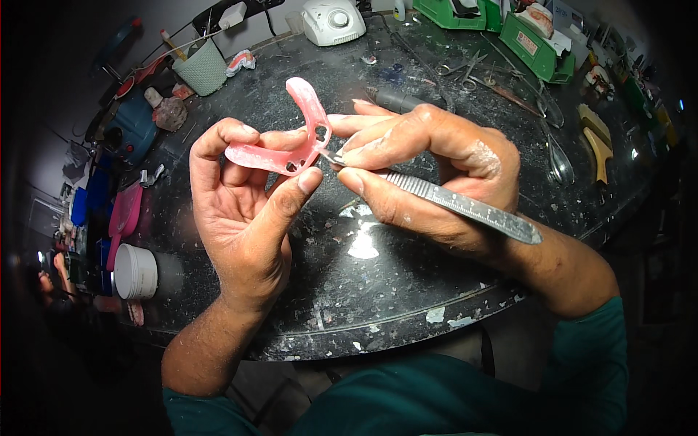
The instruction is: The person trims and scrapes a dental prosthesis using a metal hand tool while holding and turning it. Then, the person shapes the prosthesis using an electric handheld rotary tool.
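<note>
Between the thumb and fingers of my left hand [243, 196] is a pink, curved denture base [270, 158], lifted above the bench. It has a horseshoe shape with small holes near its bend. My right hand [443, 163] grips a metal scalpel [465, 207] like a pen, its scaled handle slanting down to the right. The scalpel's tip meets the denture base near the holes, though my fingertips hide part of the blade. White dust marks the back of my right hand.
Below my hands lies a dark, stained bench [327, 291] with a curved front edge. A grey handpiece [396, 99] lies behind my right hand. Farther back stand a white control box [333, 22], a woven cup [201, 69] and a green bin [534, 51]. A white tub [136, 272] sits at left.
</note>
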The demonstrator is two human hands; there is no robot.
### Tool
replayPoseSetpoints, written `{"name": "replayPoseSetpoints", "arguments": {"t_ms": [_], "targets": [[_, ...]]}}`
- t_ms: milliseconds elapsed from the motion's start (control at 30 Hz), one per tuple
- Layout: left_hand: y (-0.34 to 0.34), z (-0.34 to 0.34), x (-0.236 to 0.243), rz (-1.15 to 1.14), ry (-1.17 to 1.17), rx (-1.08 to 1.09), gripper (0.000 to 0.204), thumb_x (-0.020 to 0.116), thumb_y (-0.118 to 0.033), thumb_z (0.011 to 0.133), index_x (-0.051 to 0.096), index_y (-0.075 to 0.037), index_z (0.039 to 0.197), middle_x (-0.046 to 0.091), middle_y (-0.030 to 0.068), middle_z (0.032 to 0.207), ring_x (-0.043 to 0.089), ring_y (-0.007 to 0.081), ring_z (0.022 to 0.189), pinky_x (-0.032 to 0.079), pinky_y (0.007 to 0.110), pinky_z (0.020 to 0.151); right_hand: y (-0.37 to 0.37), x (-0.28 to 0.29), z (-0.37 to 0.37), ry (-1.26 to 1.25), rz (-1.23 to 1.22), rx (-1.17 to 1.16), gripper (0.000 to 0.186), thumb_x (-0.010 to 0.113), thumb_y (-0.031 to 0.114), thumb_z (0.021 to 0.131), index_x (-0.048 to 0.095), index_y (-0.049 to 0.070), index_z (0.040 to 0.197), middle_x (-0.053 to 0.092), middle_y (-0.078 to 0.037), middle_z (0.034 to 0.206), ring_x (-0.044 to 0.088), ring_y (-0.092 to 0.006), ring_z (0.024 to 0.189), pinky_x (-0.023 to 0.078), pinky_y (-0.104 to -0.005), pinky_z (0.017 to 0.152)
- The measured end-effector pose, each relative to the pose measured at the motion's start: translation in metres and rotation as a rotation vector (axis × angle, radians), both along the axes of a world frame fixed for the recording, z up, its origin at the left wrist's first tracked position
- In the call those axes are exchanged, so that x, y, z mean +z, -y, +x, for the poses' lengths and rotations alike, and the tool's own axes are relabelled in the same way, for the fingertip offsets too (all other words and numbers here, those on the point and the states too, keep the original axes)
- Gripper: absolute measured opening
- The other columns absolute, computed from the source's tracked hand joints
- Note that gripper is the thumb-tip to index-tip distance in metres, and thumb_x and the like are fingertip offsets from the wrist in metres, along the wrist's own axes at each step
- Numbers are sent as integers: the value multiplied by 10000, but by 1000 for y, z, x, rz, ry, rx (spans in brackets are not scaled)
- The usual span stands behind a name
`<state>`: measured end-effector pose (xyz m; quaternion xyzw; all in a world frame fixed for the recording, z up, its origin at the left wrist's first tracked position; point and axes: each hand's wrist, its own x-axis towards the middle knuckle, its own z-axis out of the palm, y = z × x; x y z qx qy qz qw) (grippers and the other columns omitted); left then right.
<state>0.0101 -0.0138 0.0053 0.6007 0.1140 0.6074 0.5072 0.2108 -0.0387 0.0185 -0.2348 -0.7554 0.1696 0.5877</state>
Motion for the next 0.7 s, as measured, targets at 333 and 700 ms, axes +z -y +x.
{"name": "replayPoseSetpoints", "arguments": {"t_ms": [333,700], "targets": [[-3,-2,1,40,-30,-2,561,625,161,859,358,-9,1321,586,203,1204,606,229,1165,521,333,1003,1,-3,-4,-66,-12,5,192,753,-47,811,685,10,981,706,-122,1001,681,-310,1097,455,-512,1058],[-3,-2,1,68,-43,18,579,632,138,870,344,-5,1352,595,220,1205,603,236,1172,496,348,1030,1,-2,-2,-25,-11,4,198,733,-65,810,689,10,988,712,-119,989,683,-304,1097,437,-520,1071]]}}
